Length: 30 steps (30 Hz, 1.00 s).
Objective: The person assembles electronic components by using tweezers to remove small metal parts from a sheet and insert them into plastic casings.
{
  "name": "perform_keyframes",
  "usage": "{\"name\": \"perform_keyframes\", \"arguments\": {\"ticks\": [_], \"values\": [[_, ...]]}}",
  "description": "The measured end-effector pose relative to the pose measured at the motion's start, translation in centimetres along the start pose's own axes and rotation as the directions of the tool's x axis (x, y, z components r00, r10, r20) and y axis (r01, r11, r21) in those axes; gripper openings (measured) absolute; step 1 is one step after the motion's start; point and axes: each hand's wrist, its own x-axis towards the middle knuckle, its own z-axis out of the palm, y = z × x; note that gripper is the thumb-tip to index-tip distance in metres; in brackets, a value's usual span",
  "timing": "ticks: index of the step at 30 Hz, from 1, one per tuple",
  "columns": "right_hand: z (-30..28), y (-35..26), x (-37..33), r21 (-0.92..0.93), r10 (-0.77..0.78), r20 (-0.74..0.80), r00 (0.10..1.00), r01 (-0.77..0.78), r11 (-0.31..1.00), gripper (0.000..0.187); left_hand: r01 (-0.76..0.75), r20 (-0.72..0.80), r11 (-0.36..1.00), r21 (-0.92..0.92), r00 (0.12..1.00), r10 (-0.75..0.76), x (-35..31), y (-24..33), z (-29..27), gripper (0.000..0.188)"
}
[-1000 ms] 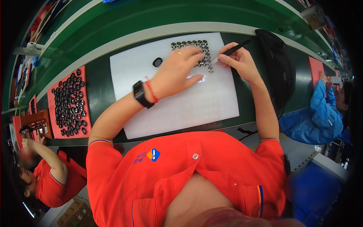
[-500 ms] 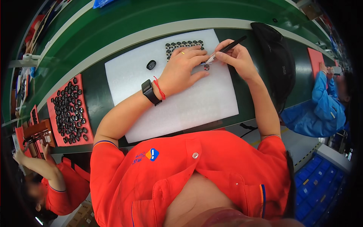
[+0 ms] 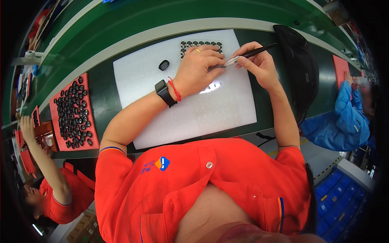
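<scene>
My right hand (image 3: 261,67) is closed on black tweezers (image 3: 259,51) with pale tips, which point left at my left hand's fingertips. My left hand (image 3: 199,67) lies over a white foam sheet (image 3: 174,125), its thumb and forefinger closed on a small dark part (image 3: 217,67) at the tweezer tips; the fingers hide most of that part. Under and beyond my left fingers is a panel of small circuit boards (image 3: 201,43) in rows, partly covered. A black oval casing (image 3: 163,65) sits by itself on the foam, left of my left hand.
On the left, a red foam mat (image 3: 91,133) holds many black oval casings. A black bag (image 3: 298,73) lies along the right of the green table (image 3: 103,93). One co-worker in red (image 3: 73,198) sits at left, another in blue (image 3: 344,117) at right.
The tweezers are tilted flatter, their tips still at my left fingertips. The small round part below those fingertips no longer shows there. A glare spot appears on the foam. The left co-worker's arm is raised.
</scene>
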Motion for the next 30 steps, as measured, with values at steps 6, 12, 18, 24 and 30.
{"name": "perform_keyframes", "arguments": {"ticks": [6,12,18,24,30], "values": [[-0.01,-0.15,-0.05,-0.002,0.000,0.029,1.000,0.000,1.000,0.017,0.006,-0.008,1.000,0.013,1.000,-0.006,0.04,0.21,0.10,0.015],[-0.01,-0.08,-0.01,-0.004,0.028,0.022,0.999,-0.028,1.000,0.017,0.008,-0.015,1.000,0.028,1.000,-0.008,-0.03,0.04,0.25,0.015],[0.03,0.01,-0.02,-0.060,0.025,0.042,0.999,-0.022,0.998,0.017,0.002,-0.014,1.000,0.029,1.000,-0.001,-0.03,0.02,0.16,0.013],[-0.39,0.43,-0.15,-0.003,-0.019,-0.037,0.999,0.019,1.000,0.018,-0.007,0.025,1.000,0.020,1.000,0.007,-0.15,0.12,-0.13,0.015],[-0.42,0.24,-0.16,-0.093,-0.003,-0.002,1.000,0.003,0.996,0.017,-0.011,0.040,1.000,0.014,0.999,0.011,-0.22,0.12,-0.21,0.016]]}}
